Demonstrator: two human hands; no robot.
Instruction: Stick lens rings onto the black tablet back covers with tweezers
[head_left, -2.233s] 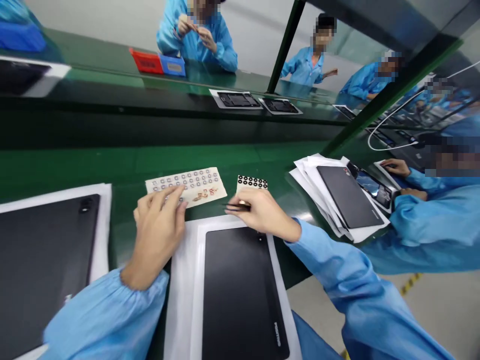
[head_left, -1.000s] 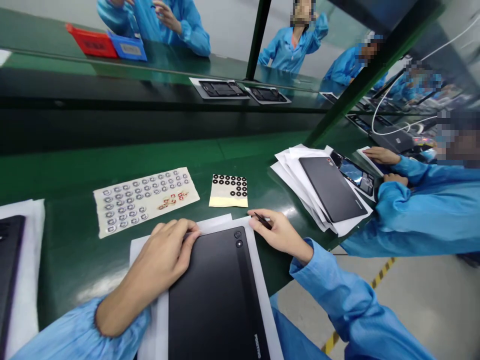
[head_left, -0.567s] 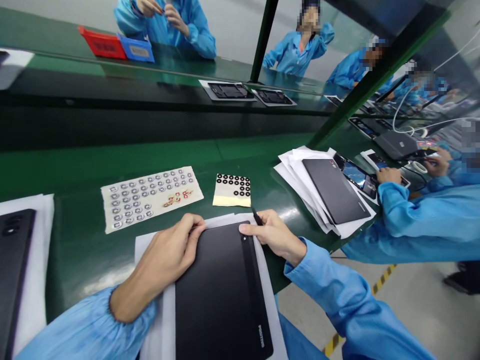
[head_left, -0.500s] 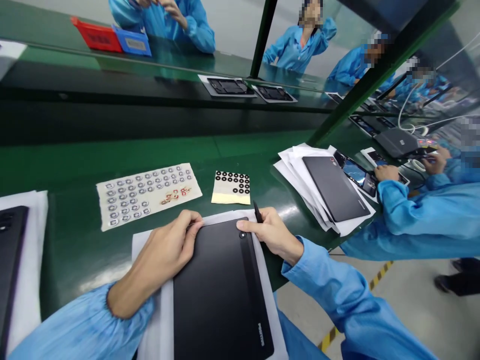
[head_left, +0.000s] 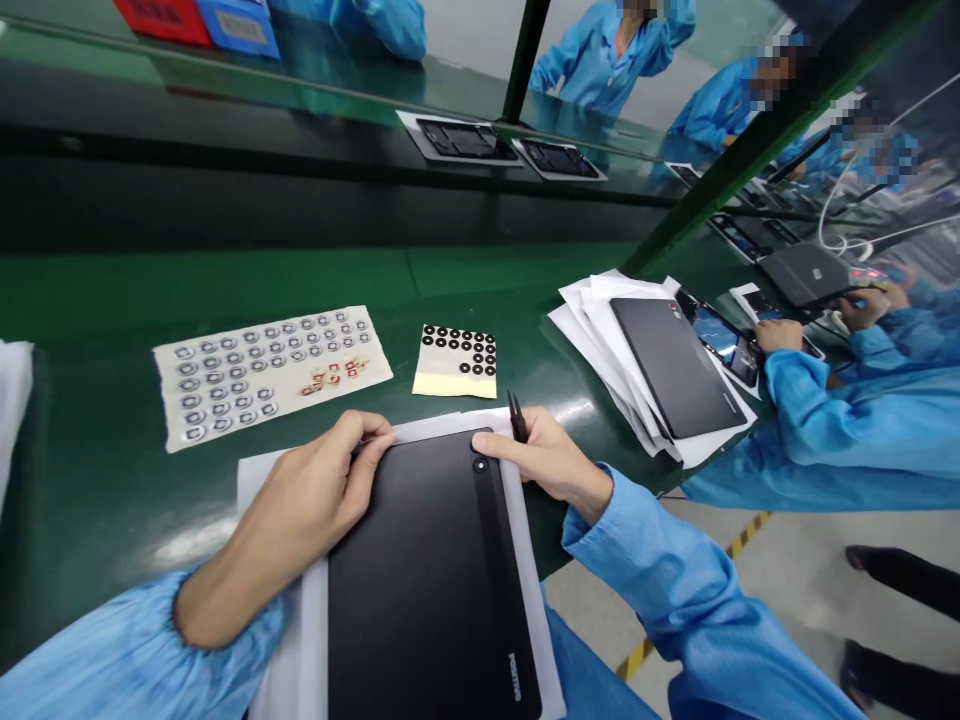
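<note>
Containers: well beyond the black tablet (head_left: pixel 420 590) and to its left, a red bin (head_left: pixel 166 20) stands beside a blue bin (head_left: pixel 241 25). The top of the view cuts off both; contents cannot be seen.

Item and grip: the black tablet lies back up on white sheets (head_left: pixel 300 655), its camera end farthest from the person. The left hand (head_left: pixel 322 490) is at the tablet's far left corner, thumb and forefinger tips together at the edge; whether a sheet is pinched between them cannot be told. The right hand (head_left: pixel 553 455) is at the tablet's far right corner, thumb resting on the back just beyond the camera ring (head_left: pixel 481 465), fingers clamped on black tweezers (head_left: pixel 517 420) whose tips point away from the tablet.

Surface and room: a green bench (head_left: pixel 517 280) supports the tablet. Pale floor (head_left: pixel 795 590) shows to the tablet's right; farther along that side of the bench is a co-worker's blue sleeve (head_left: pixel 840 400). Nearer on the tablet's right, a paper pile (head_left: pixel 600 345) bears a dark device (head_left: pixel 675 365). Beyond the tablet, leftward, lies a cream sticker sheet (head_left: pixel 262 365); directly beyond, a smaller card of black rings (head_left: pixel 450 360).
</note>
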